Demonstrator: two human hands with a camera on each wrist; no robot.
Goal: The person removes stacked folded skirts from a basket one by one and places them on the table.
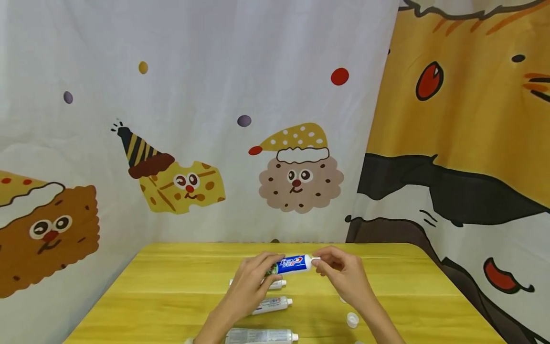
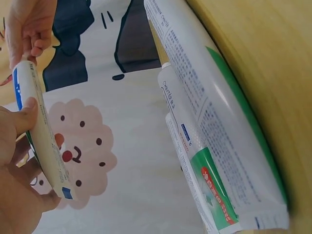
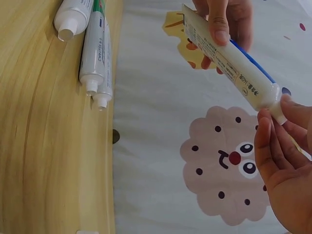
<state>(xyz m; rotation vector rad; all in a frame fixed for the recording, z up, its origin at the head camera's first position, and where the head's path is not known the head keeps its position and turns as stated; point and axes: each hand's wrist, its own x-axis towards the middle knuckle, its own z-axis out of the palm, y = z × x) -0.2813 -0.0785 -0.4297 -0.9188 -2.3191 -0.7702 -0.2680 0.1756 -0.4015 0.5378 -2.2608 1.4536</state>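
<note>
A blue and white Crest toothpaste tube (image 1: 294, 264) is held up over the table, tilted slightly with its nozzle end to the right. My left hand (image 1: 253, 282) grips its body, thumb on the near side and fingers behind. At the nozzle end, my right hand (image 1: 343, 272) pinches the small white cap (image 3: 277, 114) between thumb and fingertips. The printed white back of the tube faces the wrist cameras. Below the left hand, several white toothpaste tubes (image 1: 275, 304) lie in a row, partly hidden by that arm.
On the yellow wood-grain table (image 1: 180, 286), a round white cap (image 1: 352, 319) lies near my right forearm, and another white piece (image 1: 342, 300) shows beside that wrist. A cartoon-printed curtain (image 1: 193, 95) hangs behind the table's far edge.
</note>
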